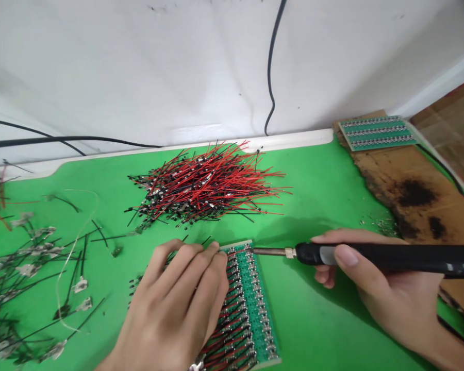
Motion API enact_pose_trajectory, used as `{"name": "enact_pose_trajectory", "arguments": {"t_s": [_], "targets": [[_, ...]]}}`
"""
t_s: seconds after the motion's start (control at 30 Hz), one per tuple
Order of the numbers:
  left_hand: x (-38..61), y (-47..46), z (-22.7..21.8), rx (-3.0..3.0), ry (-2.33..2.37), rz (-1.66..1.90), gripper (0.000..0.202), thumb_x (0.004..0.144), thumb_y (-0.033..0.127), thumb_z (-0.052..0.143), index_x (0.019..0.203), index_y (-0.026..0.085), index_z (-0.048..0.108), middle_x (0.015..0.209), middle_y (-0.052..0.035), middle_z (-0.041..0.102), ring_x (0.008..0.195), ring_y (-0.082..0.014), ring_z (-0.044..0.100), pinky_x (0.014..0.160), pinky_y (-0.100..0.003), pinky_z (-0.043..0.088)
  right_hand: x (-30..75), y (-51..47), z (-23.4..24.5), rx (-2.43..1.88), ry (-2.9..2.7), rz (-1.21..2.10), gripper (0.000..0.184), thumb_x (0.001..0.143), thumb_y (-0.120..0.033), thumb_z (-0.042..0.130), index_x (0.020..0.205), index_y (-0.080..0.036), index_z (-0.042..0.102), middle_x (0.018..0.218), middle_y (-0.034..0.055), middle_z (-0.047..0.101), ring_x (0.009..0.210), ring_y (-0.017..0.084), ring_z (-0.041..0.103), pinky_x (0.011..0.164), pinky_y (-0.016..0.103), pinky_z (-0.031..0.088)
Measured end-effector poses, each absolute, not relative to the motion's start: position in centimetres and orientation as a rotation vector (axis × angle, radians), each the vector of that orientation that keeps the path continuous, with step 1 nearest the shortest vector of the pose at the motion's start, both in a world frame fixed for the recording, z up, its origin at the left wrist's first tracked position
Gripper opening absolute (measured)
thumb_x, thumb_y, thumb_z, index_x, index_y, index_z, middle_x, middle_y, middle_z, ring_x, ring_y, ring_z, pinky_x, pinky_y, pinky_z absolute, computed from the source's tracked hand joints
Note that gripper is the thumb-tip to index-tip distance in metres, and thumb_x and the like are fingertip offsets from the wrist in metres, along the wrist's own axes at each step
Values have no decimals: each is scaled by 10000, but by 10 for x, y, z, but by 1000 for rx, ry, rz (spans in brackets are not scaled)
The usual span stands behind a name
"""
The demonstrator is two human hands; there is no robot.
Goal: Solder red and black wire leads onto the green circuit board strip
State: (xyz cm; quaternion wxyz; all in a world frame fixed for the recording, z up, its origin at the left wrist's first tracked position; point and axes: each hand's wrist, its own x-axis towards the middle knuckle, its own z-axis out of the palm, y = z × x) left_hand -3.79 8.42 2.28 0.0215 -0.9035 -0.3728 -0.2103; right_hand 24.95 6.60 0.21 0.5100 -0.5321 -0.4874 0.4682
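Note:
My left hand [170, 304] lies flat across the wired side of a green circuit board [259, 314], its fingertips pressing near the board's top edge. Rows of small metal tabs run along the board, with red and black wires fanning out from them. Part of the board is hidden under my hand, and its bottom edge runs out of view. My right hand [371, 273] grips a black soldering iron [386, 257] from the right. The iron's metal tip [266, 251] reaches the board's top right corner, at or very close to the first tab.
A heap of loose red and black wires [201, 185] lies on the green mat [317, 319] beyond the board. Black wires with metal tabs [34, 268] are scattered at the left. Further boards [377, 133] rest on a scorched wooden plank [413, 198] at the back right, below a white wall.

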Motion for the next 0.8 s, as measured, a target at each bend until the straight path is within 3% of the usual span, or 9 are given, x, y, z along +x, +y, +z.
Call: {"name": "enact_pose_trajectory", "arguments": {"t_s": [0.13, 0.37, 0.53, 0.8], "targets": [[-39, 84, 23, -2805, -1135, -636, 118, 1027, 66, 698, 1143, 83, 713, 1112, -110, 824, 999, -256, 692, 926, -466, 503, 249, 66, 3, -1262, -1173, 1144, 124, 1039, -418, 818, 1065, -345, 914, 675, -2, 807, 521, 133, 750, 520, 176, 646], [-36, 84, 23, -2788, -1161, -652, 143, 1004, 48, 725, 1141, 85, 711, 1094, -102, 822, 981, -245, 689, 915, -454, 505, 234, 63, 14, -1412, -991, 1107, 239, 955, -573, 868, 974, -340, 917, 655, -2, 780, 529, 124, 713, 529, 185, 632], [-36, 84, 22, -2769, -1170, -641, 112, 1032, 79, 700, 1142, 90, 715, 1103, -102, 825, 988, -250, 695, 932, -460, 502, 238, 63, 11, -1392, -1017, 1112, 234, 970, -550, 861, 982, -323, 917, 656, 5, 784, 522, 126, 711, 520, 189, 631], [-43, 77, 25, -2790, -1052, -565, 191, 1053, 69, 597, 1198, 41, 718, 1212, -194, 823, 1089, -323, 720, 981, -529, 486, 239, 63, 10, -1406, -998, 1125, 242, 953, -556, 875, 978, -319, 917, 651, 23, 774, 519, 158, 705, 498, 249, 641]]}}
